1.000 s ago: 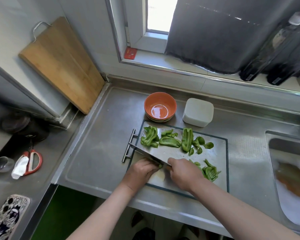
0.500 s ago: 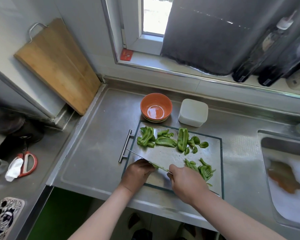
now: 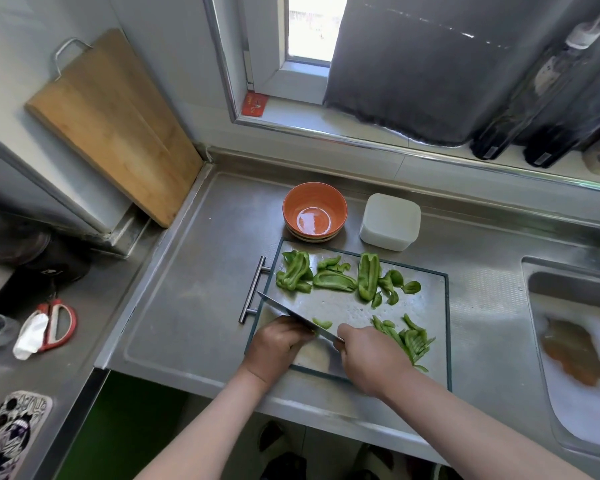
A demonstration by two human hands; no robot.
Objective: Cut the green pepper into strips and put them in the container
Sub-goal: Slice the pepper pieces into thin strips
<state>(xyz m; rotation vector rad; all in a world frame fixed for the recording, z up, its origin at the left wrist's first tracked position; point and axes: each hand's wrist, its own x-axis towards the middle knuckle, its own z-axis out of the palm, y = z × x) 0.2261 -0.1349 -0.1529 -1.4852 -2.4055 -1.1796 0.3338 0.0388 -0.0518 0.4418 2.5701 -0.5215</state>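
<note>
The right hand [image 3: 371,358] has its grip closed fully round the handle of a broad steel kitchen knife [image 3: 291,311], and the blade runs from that fist away to the left, edge turned down toward a rectangular grey cutting board with a dark green rim [image 3: 430,306]. The left hand [image 3: 278,344] sits on the near side of the blade with its fingers curled under and its knuckles against the flat. Whatever that grip has hold of is hidden beneath it, so I cannot tell whether pepper is pinned there. Just across the blade lies a short green pepper sliver [image 3: 322,323]. Right of the knife hand, touching its far side, is a heap of thin green pepper strips [image 3: 411,341], lying roughly fore and aft. The work left to do, the wide uncut green pepper pieces [image 3: 333,280], lies in a row along the board's far edge, beyond the blade from both hands. Their long axes differ: the leftmost and the one at the right stand nearly fore and aft, and the middle one lies crosswise. The left hand looks the nearer and the one free to fetch the next piece. Beyond the board on the stainless steel table [image 3: 194,289] stand an orange ceramic bowl [image 3: 314,211] and a white square plastic container [image 3: 390,221] that appears closed. Neither has any pepper in view. I judge the cutting partly done and the transfer not begun.
</note>
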